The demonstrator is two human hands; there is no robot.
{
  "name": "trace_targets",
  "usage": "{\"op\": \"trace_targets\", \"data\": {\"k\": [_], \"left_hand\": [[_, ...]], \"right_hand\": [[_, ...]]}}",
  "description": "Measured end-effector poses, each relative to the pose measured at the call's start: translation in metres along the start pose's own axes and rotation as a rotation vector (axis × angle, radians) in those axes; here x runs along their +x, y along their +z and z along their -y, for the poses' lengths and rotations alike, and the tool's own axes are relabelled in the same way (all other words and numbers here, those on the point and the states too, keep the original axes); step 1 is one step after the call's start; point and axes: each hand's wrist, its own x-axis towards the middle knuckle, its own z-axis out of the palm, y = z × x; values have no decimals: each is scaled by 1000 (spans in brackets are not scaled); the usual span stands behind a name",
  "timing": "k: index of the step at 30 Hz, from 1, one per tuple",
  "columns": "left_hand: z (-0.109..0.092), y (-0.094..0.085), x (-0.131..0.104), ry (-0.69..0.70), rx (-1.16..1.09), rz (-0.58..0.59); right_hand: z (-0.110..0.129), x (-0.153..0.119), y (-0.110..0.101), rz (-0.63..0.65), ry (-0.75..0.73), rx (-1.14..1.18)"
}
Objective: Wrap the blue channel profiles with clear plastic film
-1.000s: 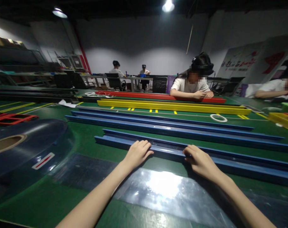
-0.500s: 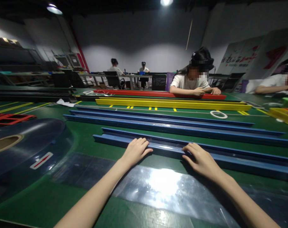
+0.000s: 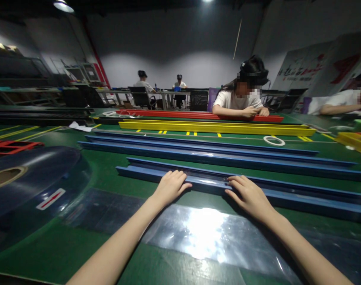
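A long blue channel (image 3: 138, 173) lies across the green table, its open side up, with a clear strip (image 3: 205, 181) visible inside it. My left hand (image 3: 172, 186) rests on its near edge, fingers over the rim and thumb pointing right along the front wall. Further right, my right hand (image 3: 248, 194) is at the same channel, fingertips bent over the near edge and thumb at the front wall. Both hands grip this channel. A wide clear plastic film (image 3: 168, 229) lies on the table beneath my forearms, reflecting the light.
Behind are more blue channels (image 3: 216, 157), a yellow channel (image 3: 216, 127) and a red channel (image 3: 174, 114). A large roll of clear film (image 3: 46, 170) is at left, a white ring (image 3: 274, 141) at right. A person (image 3: 242, 95) leans on the far side.
My right hand has shifted slightly left and up along the blue channel. My left hand stays nearly in place. The view has tilted slightly.
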Motion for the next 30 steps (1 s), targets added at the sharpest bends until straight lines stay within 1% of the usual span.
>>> {"op": "trace_targets", "data": {"k": [8, 14, 22, 30], "left_hand": [[-1, -3, 1, 4, -32, 9], [2, -2, 0, 15, -84, -33], [2, -3, 0, 6, -84, 2], [2, -5, 0, -7, -82, -18]], "right_hand": [[-1, -2, 5, -19, -54, -91], [0, -3, 5, -9, -52, -105], [0, -3, 5, -5, -54, -80], [1, -3, 5, 1, -46, -115]]}}
